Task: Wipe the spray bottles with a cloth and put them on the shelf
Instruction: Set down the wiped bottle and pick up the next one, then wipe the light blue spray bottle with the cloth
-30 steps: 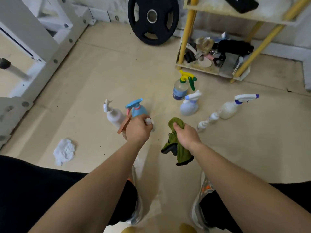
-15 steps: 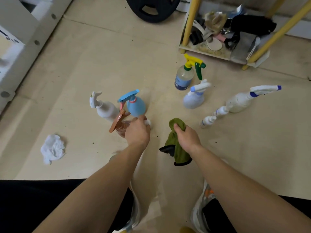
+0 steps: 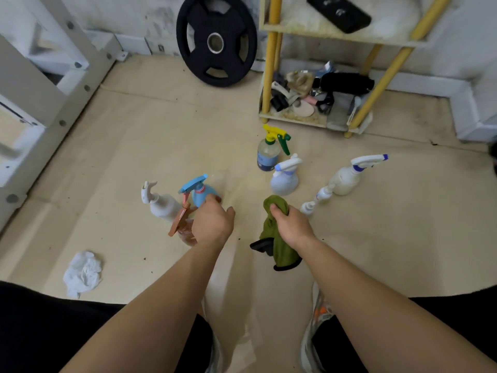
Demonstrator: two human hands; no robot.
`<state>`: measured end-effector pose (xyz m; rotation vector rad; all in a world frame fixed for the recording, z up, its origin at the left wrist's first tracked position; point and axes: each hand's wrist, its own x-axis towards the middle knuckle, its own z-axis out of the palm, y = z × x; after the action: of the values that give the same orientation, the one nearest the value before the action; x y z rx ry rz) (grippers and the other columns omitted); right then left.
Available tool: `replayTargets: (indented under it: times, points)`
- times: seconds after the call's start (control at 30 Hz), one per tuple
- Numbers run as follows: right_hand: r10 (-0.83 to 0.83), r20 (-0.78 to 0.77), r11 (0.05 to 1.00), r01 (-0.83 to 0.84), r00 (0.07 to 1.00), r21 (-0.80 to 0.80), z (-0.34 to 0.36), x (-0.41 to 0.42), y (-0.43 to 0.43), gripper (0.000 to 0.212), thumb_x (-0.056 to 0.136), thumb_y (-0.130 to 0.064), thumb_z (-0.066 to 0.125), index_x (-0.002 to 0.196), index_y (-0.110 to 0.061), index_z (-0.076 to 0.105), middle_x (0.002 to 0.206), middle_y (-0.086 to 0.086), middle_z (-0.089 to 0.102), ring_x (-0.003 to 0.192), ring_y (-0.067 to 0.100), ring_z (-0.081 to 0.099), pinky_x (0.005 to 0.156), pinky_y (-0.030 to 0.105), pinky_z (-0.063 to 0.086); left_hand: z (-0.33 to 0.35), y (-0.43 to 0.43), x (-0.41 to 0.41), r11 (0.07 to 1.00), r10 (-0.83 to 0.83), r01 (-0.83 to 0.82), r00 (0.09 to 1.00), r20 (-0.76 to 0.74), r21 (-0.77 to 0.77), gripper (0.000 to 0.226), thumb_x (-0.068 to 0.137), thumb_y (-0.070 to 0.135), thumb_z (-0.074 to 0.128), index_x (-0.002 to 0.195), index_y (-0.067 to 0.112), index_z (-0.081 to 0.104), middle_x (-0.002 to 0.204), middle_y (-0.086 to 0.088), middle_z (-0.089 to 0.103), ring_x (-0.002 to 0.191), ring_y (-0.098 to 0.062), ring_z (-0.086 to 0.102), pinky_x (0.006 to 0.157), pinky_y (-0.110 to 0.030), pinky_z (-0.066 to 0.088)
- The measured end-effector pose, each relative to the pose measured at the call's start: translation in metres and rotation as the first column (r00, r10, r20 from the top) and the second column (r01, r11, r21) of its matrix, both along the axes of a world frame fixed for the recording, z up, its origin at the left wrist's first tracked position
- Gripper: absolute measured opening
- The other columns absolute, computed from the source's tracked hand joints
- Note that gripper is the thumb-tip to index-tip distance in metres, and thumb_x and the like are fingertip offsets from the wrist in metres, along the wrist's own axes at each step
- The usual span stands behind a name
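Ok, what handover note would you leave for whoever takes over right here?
Right hand grips the green cloth.
Left hand hovers over the brown bottle, fingers by the blue bottle; grip unclear.
Six more, including the yellow-trigger bottle, stand on the floor.
No bottle shows on the shelf; wiping progress can't be told.
Left: shelve all eight.
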<state>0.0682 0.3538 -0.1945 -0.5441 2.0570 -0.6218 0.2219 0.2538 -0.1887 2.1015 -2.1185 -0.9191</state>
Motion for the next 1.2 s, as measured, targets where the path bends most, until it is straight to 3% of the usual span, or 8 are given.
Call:
replayTargets:
  times: [0.13,0.23,0.33,0.5,0.67,0.77,0.9,1.2]
  points:
    - [-0.08,0.004,0.996,0.08,0.997,-0.036,0.01,-0.01,0.025,0.047,0.101,-0.055,0.044,0.104,-0.014,0.066,0.097,0.002,0.066,0.083,0.015,0.059,0.07,0.031,0.041,0.014,-0.005,-0.03,0.997,-0.063,0.068,0.988,-0.142,0.028,0.035,0.092,0.035,0.063,0.121,0.018,0.055,0.112,-0.002,0.065,0.098,-0.022,0.063,0.088,-0.039,0.055]
    - [-0.193,0.014,0.978,0.194,0.981,-0.083,0.003,-0.018,0.044,0.041,0.101,-0.052,0.048,0.098,-0.016,0.069,0.095,0.003,0.069,0.09,0.021,0.065,0.081,0.035,0.05,0.014,-0.008,-0.058,0.987,-0.153,0.161,0.968,-0.2,0.024,0.039,0.09,0.035,0.066,0.123,0.016,0.057,0.114,-0.004,0.066,0.094,-0.019,0.06,0.083,-0.032,0.051]
    - [-0.304,0.062,0.939,0.31,0.951,-0.146,-0.007,-0.028,0.058,0.033,0.1,-0.05,0.052,0.096,-0.022,0.069,0.096,0.0,0.073,0.092,0.02,0.068,0.091,0.041,0.055,0.011,-0.016,-0.087,0.971,-0.237,0.241,0.949,-0.209,-0.008,0.053,0.088,0.04,0.069,0.133,0.018,0.052,0.122,-0.004,0.064,0.106,-0.022,0.06,0.088,-0.035,0.05]
    - [-0.38,0.126,0.906,0.396,0.916,-0.147,-0.023,-0.048,0.071,0.03,0.1,-0.049,0.054,0.103,-0.023,0.069,0.1,-0.002,0.073,0.095,0.018,0.068,0.092,0.039,0.055,-0.006,-0.033,-0.135,0.949,-0.313,0.314,0.917,-0.248,-0.036,0.066,0.087,0.037,0.073,0.143,0.018,0.045,0.136,-0.006,0.057,0.121,-0.027,0.056,0.098,-0.036,0.045]
    - [-0.37,0.119,0.914,0.384,0.922,-0.13,-0.04,-0.054,0.08,0.033,0.101,-0.046,0.054,0.103,-0.018,0.07,0.097,0.0,0.073,0.093,0.018,0.068,0.088,0.038,0.055,-0.023,-0.043,-0.162,0.952,-0.302,0.304,0.912,-0.277,-0.037,0.041,0.09,0.036,0.069,0.127,0.022,0.06,0.115,-0.001,0.065,0.099,-0.022,0.058,0.078,-0.031,0.043]
    - [-0.34,0.114,0.93,0.351,0.934,-0.105,-0.047,-0.052,0.082,0.034,0.101,-0.048,0.053,0.1,-0.018,0.07,0.095,0.001,0.073,0.09,0.017,0.069,0.087,0.039,0.056,-0.028,-0.047,-0.164,0.94,-0.341,0.328,0.911,-0.231,-0.095,0.029,0.093,0.033,0.063,0.12,0.02,0.064,0.106,-0.004,0.067,0.097,-0.027,0.06,0.073,-0.029,0.039]
    - [-0.305,0.15,0.94,0.323,0.94,-0.109,-0.044,-0.046,0.081,0.035,0.1,-0.048,0.054,0.097,-0.018,0.071,0.092,0.001,0.074,0.088,0.016,0.07,0.088,0.04,0.057,-0.022,-0.052,-0.16,0.919,-0.387,0.364,0.904,-0.182,-0.15,0.024,0.097,0.025,0.055,0.117,0.013,0.062,0.109,-0.011,0.068,0.097,-0.031,0.06,0.072,-0.031,0.039]
    - [-0.316,0.208,0.897,0.363,0.926,-0.251,0.041,-0.043,0.06,0.026,0.101,-0.047,0.053,0.098,-0.028,0.071,0.095,-0.005,0.075,0.092,0.013,0.07,0.085,0.031,0.053,0.07,-0.061,-0.124,0.903,-0.425,0.384,0.865,-0.266,-0.194,0.025,0.093,0.03,0.063,0.113,0.015,0.064,0.099,0.0,0.063,0.088,-0.021,0.054,0.065,-0.026,0.036]
